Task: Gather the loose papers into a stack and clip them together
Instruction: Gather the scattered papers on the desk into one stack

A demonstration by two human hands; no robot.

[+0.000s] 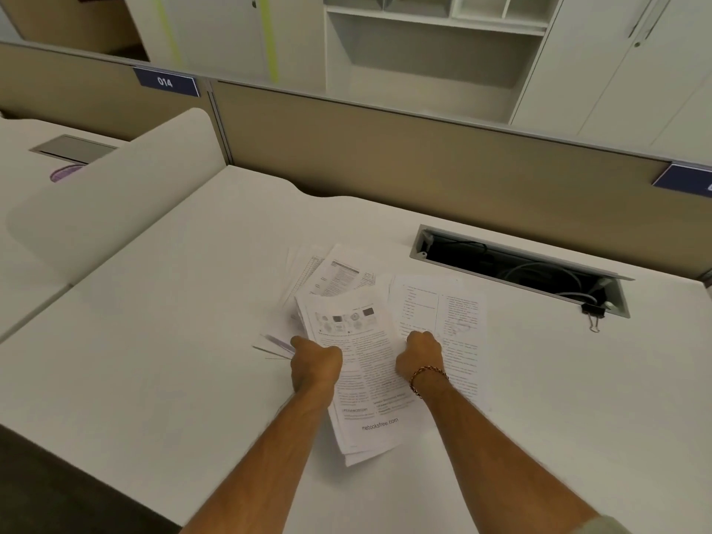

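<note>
Bare forearms, beaded bracelet [427, 379] on right wrist

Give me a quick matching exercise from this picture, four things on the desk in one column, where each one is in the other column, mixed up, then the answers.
1. binder clip
2. left hand
3. bracelet
4. cables

A. on the right wrist
B. inside the open desk slot
C. at the slot's near right corner
D. gripping the left edge of the papers

Pairs: 1-C, 2-D, 3-A, 4-B

An office: white desk [192, 341], numbered partition [385, 148], cable tray [520, 271], storage cabinets [616, 71] behind.
</note>
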